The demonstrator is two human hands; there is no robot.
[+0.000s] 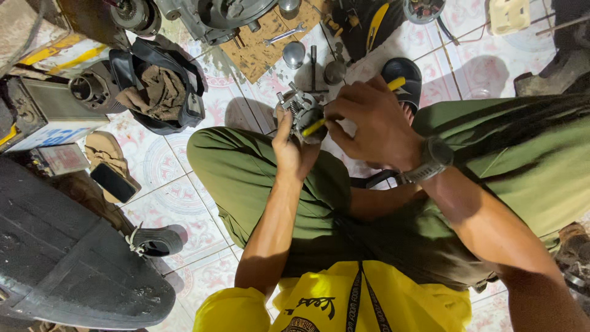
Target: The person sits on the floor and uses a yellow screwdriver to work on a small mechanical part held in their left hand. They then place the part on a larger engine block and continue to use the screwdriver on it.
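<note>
From my remote seat, I watch a seated worker in olive trousers hold a small metal engine part [302, 112] above the knee, over a patterned tile floor [178, 203]. The left hand [292, 147] cups the part from beneath, fingers closed round its body; the right hand [372, 120] is wrapped tight on a yellow-handled tool [393, 83] whose shaft runs down into the part's face.

I judge the main risk a slip: the part rests only in a palm, unbraced, so a hard push could drive the tip off and into the left hand's thumb, which sits just beside the working end. A loosened spring or small piece could also drop and be lost among the clutter below.

The part looks grey, greasy and compact, with short studs and what seems a coil spring standing up from it; finer detail is too small to tell. A spanner [284, 34] lies on a board [258, 52] well apart, near a dark bag of rags [161, 92].
</note>
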